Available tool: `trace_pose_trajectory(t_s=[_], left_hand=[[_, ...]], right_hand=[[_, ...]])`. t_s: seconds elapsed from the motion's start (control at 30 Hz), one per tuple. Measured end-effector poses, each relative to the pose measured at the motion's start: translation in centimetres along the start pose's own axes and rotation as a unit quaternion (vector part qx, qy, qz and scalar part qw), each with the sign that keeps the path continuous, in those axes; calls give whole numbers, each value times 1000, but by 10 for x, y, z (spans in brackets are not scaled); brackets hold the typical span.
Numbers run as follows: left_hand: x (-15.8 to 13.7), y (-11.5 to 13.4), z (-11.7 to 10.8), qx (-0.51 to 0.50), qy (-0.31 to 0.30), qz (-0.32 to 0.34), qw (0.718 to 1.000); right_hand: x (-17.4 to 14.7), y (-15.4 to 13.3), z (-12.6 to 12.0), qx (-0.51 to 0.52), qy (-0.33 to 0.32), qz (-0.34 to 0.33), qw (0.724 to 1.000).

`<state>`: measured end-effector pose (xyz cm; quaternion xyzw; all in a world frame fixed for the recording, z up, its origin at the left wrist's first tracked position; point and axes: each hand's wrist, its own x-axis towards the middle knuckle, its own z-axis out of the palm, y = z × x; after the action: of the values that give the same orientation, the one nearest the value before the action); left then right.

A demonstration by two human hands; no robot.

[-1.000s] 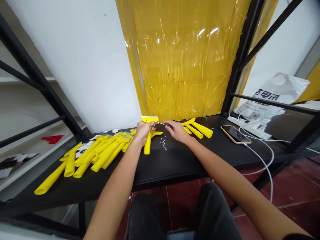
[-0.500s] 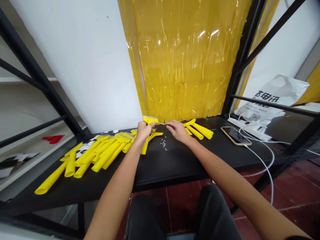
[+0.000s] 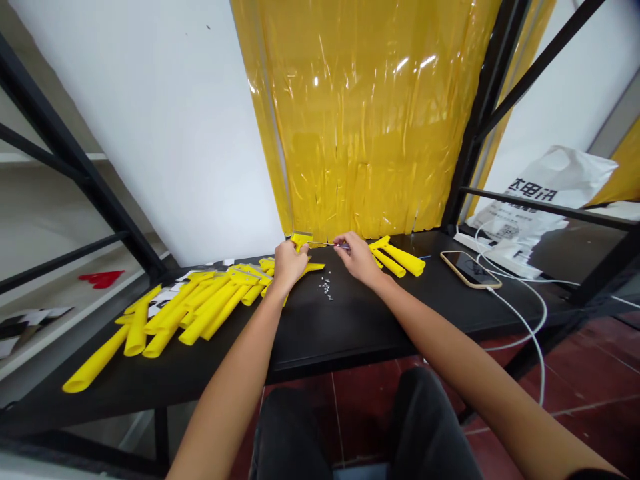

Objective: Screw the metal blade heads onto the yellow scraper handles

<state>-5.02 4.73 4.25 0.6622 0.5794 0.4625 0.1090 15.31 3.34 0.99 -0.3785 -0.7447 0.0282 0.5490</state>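
My left hand (image 3: 291, 262) is closed around a yellow scraper (image 3: 301, 238), its metal-edged head showing above my fingers and most of its handle hidden. In my right hand (image 3: 357, 257) a thin screwdriver (image 3: 323, 244) is pinched, its shaft pointing left to the scraper's head. Whether the tip touches a screw is too small to tell. Small metal screws (image 3: 325, 288) lie loose on the black table between my hands. A pile of yellow scrapers (image 3: 215, 303) lies beside my left forearm. Several yellow handles (image 3: 400, 259) rest just right of my right hand.
A phone (image 3: 470, 269) with a white cable (image 3: 531, 333) lies at the right. Behind it stands a white plastic bag (image 3: 545, 193). Black frame bars (image 3: 470, 133) rise at both sides. A yellow strip curtain (image 3: 370, 133) hangs at the back, beside a white panel (image 3: 165, 133).
My left hand has turned the scraper slightly, so its head looks narrower. My right hand has shifted its fingers on the screwdriver. The whole view has moved a little.
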Motion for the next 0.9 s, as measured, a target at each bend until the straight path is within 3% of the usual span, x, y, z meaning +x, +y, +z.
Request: trace_pose_trajectory(t_s=[0.23,0.43,0.67,0.9], left_hand=[[-5,0,7,-51,-28,-20,998],[-2,-5,9,4,-22,-23,999],[0,-7,10,-54,-82,-66,993],[6,-12,12,-42,-5,-50,998]], right_hand=[[0,3,-2,-28,-45,67,996],[-4,10,7,5,-51,41,998],[-3,14,-1,-42,-88,78,992],[-5,18,1,-30,-120,50,991]])
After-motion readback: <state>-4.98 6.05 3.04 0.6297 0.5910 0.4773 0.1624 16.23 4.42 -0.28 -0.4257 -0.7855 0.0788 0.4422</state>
